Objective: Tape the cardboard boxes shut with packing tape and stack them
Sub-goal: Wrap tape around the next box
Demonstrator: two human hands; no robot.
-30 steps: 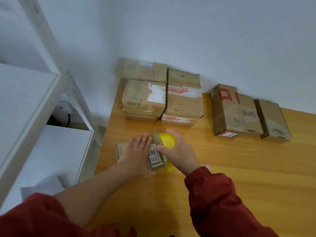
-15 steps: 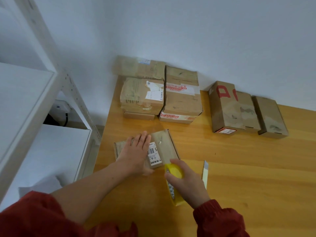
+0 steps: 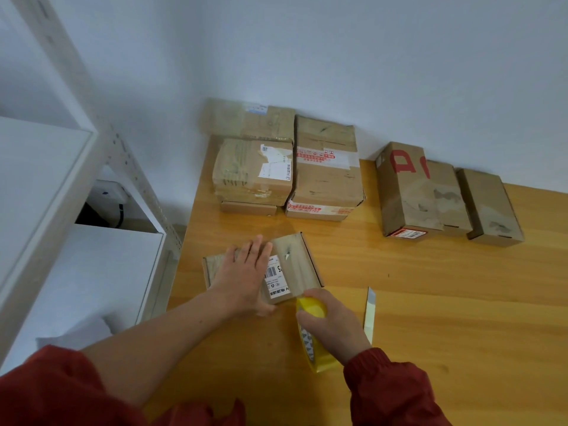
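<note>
The box (image 3: 293, 265) lies flat near the left edge of the desk (image 3: 445, 302), close in front of the person; the left hand (image 3: 246, 276) lies on its lid with fingers straight and together, covering the left half, a white barcode label showing just right of the fingers; the right hand (image 3: 335, 325) curls round the yellow tape (image 3: 310, 344), which stands on edge with its far rim touching the box's near right corner; whether a strip runs from the roll onto the lid cannot be told; a slim pale cutter (image 3: 369, 312) lies on the desk just right of that hand, apart from it; both arms wear red sleeves, the left pushed up past the forearm; at the far left corner, against the wall (image 3: 338, 56), taped boxes sit in two piles (image 3: 325, 182) side by side; further right, three more boxes (image 3: 430, 195) lie in a row, touching, the leftmost marked in red; a white shelf (image 3: 61, 186) stands left of the desk
</note>
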